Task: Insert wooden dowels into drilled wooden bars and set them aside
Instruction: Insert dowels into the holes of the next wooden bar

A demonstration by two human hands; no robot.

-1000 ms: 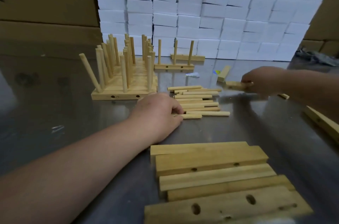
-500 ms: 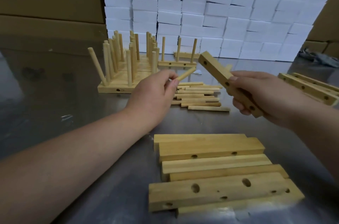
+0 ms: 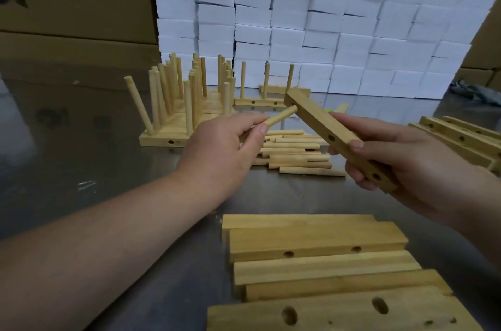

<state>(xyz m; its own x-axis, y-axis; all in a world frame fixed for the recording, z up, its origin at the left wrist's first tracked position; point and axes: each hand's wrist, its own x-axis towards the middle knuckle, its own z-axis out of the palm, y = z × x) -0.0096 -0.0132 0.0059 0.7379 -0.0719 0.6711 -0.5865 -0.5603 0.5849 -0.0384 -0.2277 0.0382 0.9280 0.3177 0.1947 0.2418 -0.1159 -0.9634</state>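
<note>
Fingers (image 3: 244,124) of the left hand (image 3: 219,149) pinch a wooden dowel (image 3: 280,116) whose far tip meets the side of the raised end of a drilled wooden bar (image 3: 320,124), which the right hand (image 3: 406,165) grips at its near end, tilted, above loose dowels (image 3: 295,154) on the metal table (image 3: 108,168).

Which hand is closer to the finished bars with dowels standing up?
Left. The left hand, pinching a dowel, is just right of the finished bars; the right hand holds a bar farther right.
</note>
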